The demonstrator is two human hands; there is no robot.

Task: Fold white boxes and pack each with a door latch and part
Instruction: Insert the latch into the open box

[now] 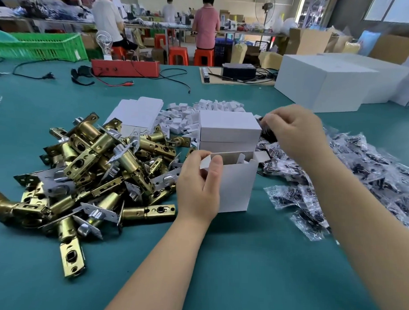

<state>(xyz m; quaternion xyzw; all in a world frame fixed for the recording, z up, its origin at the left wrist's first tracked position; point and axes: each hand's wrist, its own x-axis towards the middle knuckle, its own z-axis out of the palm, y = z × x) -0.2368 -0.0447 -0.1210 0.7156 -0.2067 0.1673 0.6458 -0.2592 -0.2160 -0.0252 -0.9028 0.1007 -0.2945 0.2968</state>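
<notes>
So the whole thing sits on a big teal-green cloth-covered worktable [241,260]. Far right on it there's a stack of large plain white cardboard cartons [324,82], well apart from the work spot. Left of centre is a messy heap of brass-coloured metal door latches [94,172], some with silver faceplates, spilling right up beside the left hand. On the right side, a spread of small clear plastic bags with dark parts inside [360,174] runs under and past the right forearm.

Behind the latches lies a flat pile of unfolded white card box blanks [137,113], and next to that a scatter of little white folded card inserts [193,117].

Dead centre: two closed small white boxes [230,130] stacked one on the other, and touching just in front of them the open upright white cardboard box [235,186] being worked on, top flaps up, with a white card piece showing inside.

Left hand [199,184] is wrapped around the left side of that open box, thumb and fingers pinching its side flap at the top edge. Right hand [294,132] is up by the right of the stacked boxes, fingers curled around one dark bagged part [268,134], though it's blurry.

Back of the table has a red box with wires [125,68].
</notes>
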